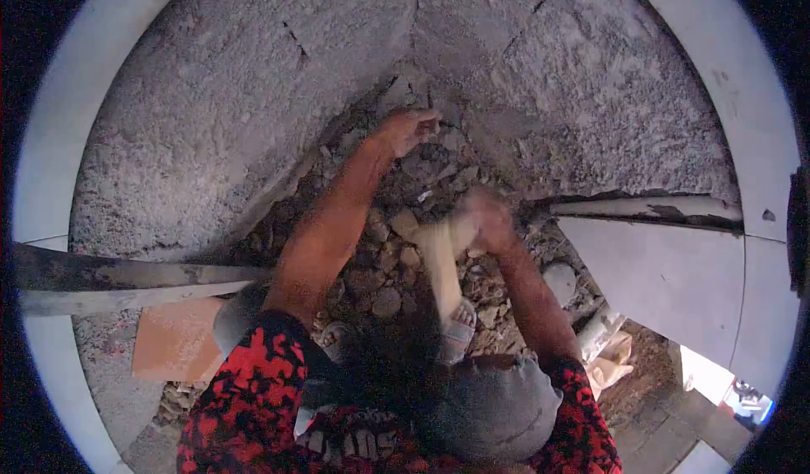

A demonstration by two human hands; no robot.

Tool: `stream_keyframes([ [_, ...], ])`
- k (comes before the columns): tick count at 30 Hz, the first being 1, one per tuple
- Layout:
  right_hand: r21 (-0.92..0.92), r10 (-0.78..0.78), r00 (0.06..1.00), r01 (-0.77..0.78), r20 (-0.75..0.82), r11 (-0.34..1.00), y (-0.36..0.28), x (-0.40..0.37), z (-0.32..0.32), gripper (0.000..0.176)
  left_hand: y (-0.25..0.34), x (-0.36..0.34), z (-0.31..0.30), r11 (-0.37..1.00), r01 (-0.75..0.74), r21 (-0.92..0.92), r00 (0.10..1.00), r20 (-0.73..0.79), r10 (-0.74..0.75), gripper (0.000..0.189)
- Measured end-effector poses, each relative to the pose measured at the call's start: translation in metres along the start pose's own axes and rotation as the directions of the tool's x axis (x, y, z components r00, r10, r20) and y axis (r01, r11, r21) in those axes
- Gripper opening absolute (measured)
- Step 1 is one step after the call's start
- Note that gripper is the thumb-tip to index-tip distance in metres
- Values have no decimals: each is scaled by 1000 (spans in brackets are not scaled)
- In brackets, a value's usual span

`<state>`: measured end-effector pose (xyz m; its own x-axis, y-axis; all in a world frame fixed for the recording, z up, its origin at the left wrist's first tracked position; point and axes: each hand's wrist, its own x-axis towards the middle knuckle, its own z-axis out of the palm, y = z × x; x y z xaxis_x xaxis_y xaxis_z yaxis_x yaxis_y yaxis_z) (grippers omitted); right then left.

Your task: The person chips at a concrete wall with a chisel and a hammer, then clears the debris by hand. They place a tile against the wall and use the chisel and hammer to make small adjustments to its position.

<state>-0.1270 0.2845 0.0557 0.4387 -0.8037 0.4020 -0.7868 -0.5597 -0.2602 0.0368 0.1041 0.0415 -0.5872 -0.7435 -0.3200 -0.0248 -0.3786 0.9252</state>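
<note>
Right hand [488, 218] grips a pale, blurred wooden handle [443, 267] above grey rubble [384, 293].

You're on a building site: cracked concrete wall [253, 94] ahead, rubble [384, 284] underfoot, a loose tile [173, 339] beside you.

My sleeves [253, 390] are red with black blotches. The handle [440, 263] in my right hand [485, 217] is pale cream. The wall [211, 120] past my left hand [409, 128] is grey (speckled), and the tile [173, 339] below-left is orange.
</note>
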Motion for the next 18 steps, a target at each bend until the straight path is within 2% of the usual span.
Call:
stream_keyframes([
  [1, -116, 350, 872, -330, 343, 937, 30, -1, 24, 38, 7, 2, 1, 1000, -10, 5, 1000, 0, 10, 18],
  [2, -329, 629, 512, -559, 585, 761, 44, -5, 37, 44, 11, 2, 5, 982, 163, -95, 986, -31, -166, 18],
  [3, -452, 715, 395, -575, 577, 682, 11, 34, -10, 45, 14, 5, 5, 927, 323, -191, 941, -43, -336, 19],
  [4, -450, 715, 407, -575, 568, 684, 8, 32, -15, 45, 12, 18, -1, 932, 311, -184, 945, -47, -324, 19],
  [6, -148, 508, 699, -509, 503, 848, -12, 2, -23, 51, -25, 29, -10, 876, 254, -410, 964, 40, -261, 19],
  [7, 53, 250, 938, -269, 240, 962, 37, -71, 48, 45, -12, 28, -5, 879, 245, -409, 967, 37, -252, 19],
  [8, 59, 252, 936, -274, 246, 960, 37, -66, 47, 45, 3, 14, 7, 879, 251, -405, 954, -53, -296, 20],
  [9, -30, 444, 799, -474, 406, 880, 39, -46, 42, 49, 12, 5, 15, 882, 253, -398, 933, -140, -331, 21],
  [10, -154, 602, 608, -626, 517, 765, 45, -17, 33, 53, 18, 5, 17, 887, 241, -393, 938, -139, -317, 21],
  [11, -295, 719, 365, -731, 592, 615, 43, -1, 24, 58, 20, 2, 19, 916, 272, -295, 933, -152, -326, 21],
  [12, -292, 721, 372, -733, 584, 615, 34, 7, 13, 58, 24, 3, 19, 936, 296, -190, 930, -168, -328, 22],
  [14, -198, 729, 519, -738, 446, 645, 6, 1, -2, 60, 14, 16, 11, 935, 247, -253, 942, -162, -293, 22],
  [15, 65, 549, 773, -595, 318, 801, -3, -20, -12, 65, 6, 13, 16, 919, 221, -327, 948, -147, -280, 21],
  [16, 64, 547, 776, -592, 314, 803, 1, -19, -10, 65, 7, 18, 15, 920, 216, -327, 950, -148, -276, 21],
  [18, 22, 304, 946, -308, 111, 951, -2, -16, -8, 68, 6, 13, 16, 914, 242, -324, 949, -116, -293, 27],
])
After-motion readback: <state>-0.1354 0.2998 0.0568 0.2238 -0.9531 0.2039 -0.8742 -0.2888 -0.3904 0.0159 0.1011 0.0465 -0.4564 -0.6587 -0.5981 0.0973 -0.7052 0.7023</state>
